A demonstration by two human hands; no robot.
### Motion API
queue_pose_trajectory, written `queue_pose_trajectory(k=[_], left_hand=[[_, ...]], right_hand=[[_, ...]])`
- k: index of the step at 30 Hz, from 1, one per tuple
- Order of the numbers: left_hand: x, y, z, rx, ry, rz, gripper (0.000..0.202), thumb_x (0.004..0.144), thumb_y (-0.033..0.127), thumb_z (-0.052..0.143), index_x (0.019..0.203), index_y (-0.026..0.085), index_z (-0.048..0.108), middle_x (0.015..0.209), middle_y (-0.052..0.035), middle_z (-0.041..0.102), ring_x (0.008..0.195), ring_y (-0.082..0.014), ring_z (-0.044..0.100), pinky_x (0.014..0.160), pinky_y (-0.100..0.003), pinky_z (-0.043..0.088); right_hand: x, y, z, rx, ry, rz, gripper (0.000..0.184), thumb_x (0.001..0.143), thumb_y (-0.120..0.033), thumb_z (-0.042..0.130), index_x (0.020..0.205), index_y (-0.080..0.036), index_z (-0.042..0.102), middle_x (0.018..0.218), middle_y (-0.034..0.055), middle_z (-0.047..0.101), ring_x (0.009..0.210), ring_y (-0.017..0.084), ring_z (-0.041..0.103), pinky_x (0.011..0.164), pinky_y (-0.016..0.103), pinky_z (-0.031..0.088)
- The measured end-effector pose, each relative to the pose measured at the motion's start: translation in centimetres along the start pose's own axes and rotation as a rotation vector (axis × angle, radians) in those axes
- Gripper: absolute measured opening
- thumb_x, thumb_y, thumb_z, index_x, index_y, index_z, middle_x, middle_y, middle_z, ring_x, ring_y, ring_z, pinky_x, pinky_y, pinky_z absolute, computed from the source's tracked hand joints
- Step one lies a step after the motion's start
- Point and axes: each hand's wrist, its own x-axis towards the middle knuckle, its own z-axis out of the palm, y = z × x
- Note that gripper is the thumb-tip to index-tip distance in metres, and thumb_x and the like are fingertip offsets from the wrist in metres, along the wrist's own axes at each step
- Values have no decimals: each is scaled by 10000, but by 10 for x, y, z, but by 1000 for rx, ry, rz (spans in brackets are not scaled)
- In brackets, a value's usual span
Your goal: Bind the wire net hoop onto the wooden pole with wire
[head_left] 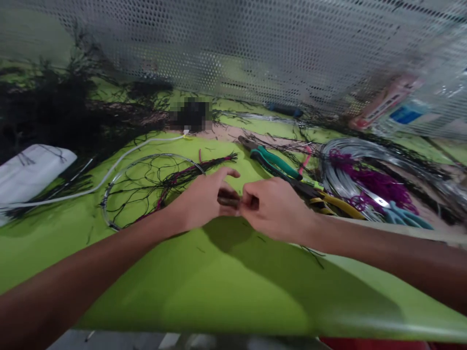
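My left hand [204,199] and my right hand [272,206] meet above the green tabletop [219,287]. The right fingers are curled in a tight pinch. On the left hand the index finger sticks out while the other fingers bend inward toward the right fingertips. Whatever thin thing lies between them is too small and blurred to make out. Behind and partly under my left wrist lies a wire ring [146,156] with black netting across it. A bundle of black and dark pink strands [182,175] rests on the netting, its tips close to my left hand.
Green-handled pliers [273,163], yellow-handled pliers [339,206] and blue-handled scissors [404,216] lie beyond my right arm. Near them are coiled wire [330,165] and purple netting [379,182]. A black strand pile [47,107], a white cable [127,155] and a perforated panel [255,48] stand behind.
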Motion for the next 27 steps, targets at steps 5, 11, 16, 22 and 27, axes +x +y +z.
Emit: queue_pose_trajectory(k=[5,11,16,22,27], left_hand=[[0,1,-1,114,18,-12,714,715,260,851,1327,230,483,1054,-73,787,967,-269,748,877,-382,550],[4,-1,-2,24,-84,19,606,767,271,827,1276,215,502,1146,-96,763,1090,-270,722,920,-381,552],[5,-3,-3,84,-129,51,613,806,228,800,1318,197,463,1096,-82,777,977,-239,741,875,-373,547],[2,-4,-5,84,-116,134,590,825,180,758,1338,182,467,1119,-58,764,957,-206,722,813,-294,518],[0,-11,-4,109,-93,157,623,827,212,728,1381,180,444,1102,-58,757,947,-231,706,832,-327,501]], right_hand=[[7,-2,-8,104,-150,136,293,837,-340,566,592,-180,570,508,-11,504,452,103,389,457,270,248],[21,38,-48,-201,-127,-693,289,1027,-253,413,1013,-183,693,955,78,710,791,173,613,682,314,438],[39,52,-54,-566,44,-1384,279,1018,-126,446,1160,-177,680,1161,77,708,1018,200,637,845,352,494],[63,41,-50,-659,-15,-1715,299,990,-167,466,1046,-177,759,1183,112,706,1009,233,651,858,388,532],[77,17,-58,-701,-215,-1879,300,940,-168,500,874,-250,781,1006,88,707,904,241,639,784,411,530]])
